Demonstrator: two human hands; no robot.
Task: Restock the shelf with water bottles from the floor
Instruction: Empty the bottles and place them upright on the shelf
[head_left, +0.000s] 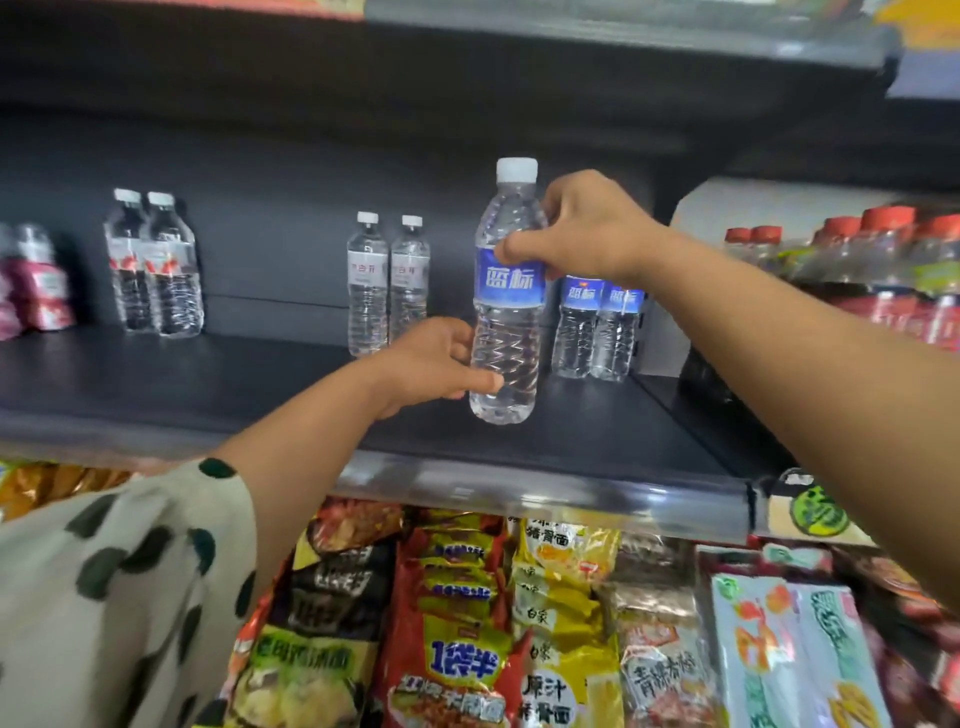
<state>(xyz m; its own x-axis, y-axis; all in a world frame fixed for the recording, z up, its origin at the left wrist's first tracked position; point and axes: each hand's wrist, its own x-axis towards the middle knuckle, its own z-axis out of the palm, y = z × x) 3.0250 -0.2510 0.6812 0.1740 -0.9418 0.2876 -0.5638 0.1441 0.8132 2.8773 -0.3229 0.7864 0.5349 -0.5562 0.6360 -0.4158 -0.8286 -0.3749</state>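
A clear water bottle with a blue label and white cap stands upright over the dark shelf, near its front. My right hand grips it at the shoulder, just above the label. My left hand holds its lower body from the left, thumb across the front. Behind it to the right stand two more blue-label bottles, partly hidden by my right wrist.
Two white-label bottles and two red-label bottles stand further left at the back of the shelf, pink-label bottles at the far left. Red-capped bottles fill the neighbouring shelf to the right. Snack packets crowd the shelf below.
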